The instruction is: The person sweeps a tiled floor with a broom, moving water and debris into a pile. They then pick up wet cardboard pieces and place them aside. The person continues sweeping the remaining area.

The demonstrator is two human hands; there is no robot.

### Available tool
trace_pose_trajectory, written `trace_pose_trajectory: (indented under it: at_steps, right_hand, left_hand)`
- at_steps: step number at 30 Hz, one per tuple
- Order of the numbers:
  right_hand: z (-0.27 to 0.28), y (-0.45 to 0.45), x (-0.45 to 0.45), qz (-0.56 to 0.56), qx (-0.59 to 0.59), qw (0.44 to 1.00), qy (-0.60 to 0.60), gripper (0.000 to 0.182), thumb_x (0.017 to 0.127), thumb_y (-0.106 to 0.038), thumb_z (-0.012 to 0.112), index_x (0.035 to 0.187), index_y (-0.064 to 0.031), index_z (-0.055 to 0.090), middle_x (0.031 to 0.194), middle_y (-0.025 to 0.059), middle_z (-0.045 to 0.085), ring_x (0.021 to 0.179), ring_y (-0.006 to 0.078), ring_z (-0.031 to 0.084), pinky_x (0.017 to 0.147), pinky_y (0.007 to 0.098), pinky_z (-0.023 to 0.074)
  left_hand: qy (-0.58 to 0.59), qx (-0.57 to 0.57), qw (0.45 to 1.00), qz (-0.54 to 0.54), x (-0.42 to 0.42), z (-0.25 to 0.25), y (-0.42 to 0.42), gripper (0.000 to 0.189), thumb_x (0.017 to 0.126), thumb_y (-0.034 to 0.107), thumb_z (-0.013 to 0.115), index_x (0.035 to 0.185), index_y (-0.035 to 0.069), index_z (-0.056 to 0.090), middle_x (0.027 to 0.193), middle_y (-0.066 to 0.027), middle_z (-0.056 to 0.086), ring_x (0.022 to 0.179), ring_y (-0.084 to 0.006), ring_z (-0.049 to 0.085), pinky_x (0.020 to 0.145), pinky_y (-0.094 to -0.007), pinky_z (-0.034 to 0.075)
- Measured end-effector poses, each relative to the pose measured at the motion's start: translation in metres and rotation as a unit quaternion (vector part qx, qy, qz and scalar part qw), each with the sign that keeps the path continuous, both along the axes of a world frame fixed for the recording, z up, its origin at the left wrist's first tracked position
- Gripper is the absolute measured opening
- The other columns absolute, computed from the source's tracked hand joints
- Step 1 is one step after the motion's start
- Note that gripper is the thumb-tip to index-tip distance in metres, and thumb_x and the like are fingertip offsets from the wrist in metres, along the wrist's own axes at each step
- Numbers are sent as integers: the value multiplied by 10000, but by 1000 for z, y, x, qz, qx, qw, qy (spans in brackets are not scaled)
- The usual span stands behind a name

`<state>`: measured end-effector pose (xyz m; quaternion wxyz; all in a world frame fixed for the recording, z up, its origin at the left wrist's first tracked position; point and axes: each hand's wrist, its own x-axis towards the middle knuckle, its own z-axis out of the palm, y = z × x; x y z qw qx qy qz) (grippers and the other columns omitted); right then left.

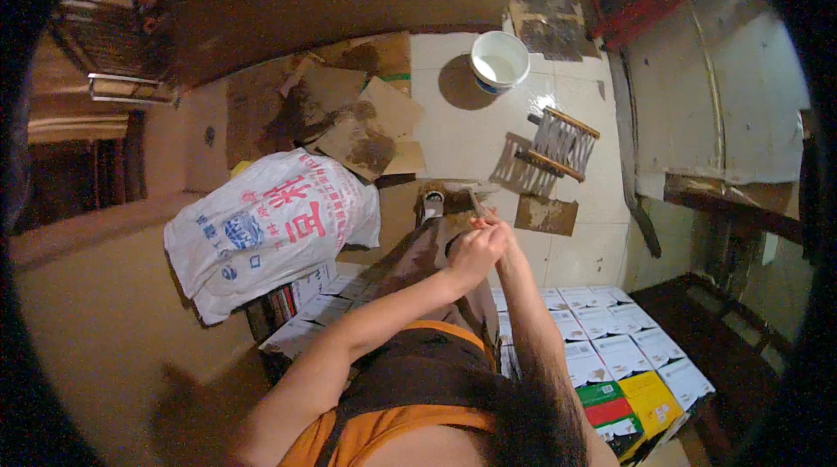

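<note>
My left hand (479, 250) reaches across to my right hand (492, 222), and the two meet in front of my knees. A slim, pale, stick-like object (477, 203) points away from my right hand towards the tiled floor; its kind is too blurred to tell. Which fingers grip it is hard to see, since my left hand covers part of the right. Beyond the hands, a small wooden-framed rack with pale slats (563, 143) stands on the floor. Farther off is a white plastic bucket (500, 60).
A printed white woven sack (274, 225) lies at the left, beside stained cardboard sheets (340, 104). More flattened cardboard (546, 214) is on the tiles. White cartons (614, 349) sit behind me at the right, near a dark wooden frame (713, 343).
</note>
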<state>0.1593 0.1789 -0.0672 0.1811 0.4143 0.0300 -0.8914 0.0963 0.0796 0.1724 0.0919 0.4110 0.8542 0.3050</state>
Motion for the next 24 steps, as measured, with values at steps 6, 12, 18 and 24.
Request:
trace_pose_trajectory:
  at_steps: [6,12,18,24]
  right_hand:
    - [50,-61,-28,26,211,974,-81,128,797,-18,520,921,-2,494,726,85,559,527,149,510,472,274,429]
    - [11,0,-40,-13,126,991,-41,154,750,8,577,886,-22,511,636,55,543,448,131,490,414,258,392]
    - [-11,12,28,-98,95,990,-22,235,773,-70,596,990,-2,535,714,24,575,534,89,499,467,202,391]
    - [75,-13,193,-205,182,942,-193,401,806,-114,591,1190,-63,484,857,-18,575,526,72,456,469,190,349]
  left_hand:
    - [-109,-58,992,-7,-2,27,-52,496,707,189,699,1151,47,529,1214,-165,488,914,-242,582,738,-319,499]
    - [-174,-127,976,19,7,5,-85,662,689,111,719,1274,43,416,1363,-183,323,1014,-286,511,869,-372,420]
    - [-204,-206,953,86,3,-63,-103,497,779,61,624,1238,5,440,1209,-196,479,1042,-301,507,930,-353,375]
    - [-321,-122,921,183,-24,-211,-63,397,794,21,595,1169,-22,472,1054,-129,570,980,-207,543,862,-320,420]
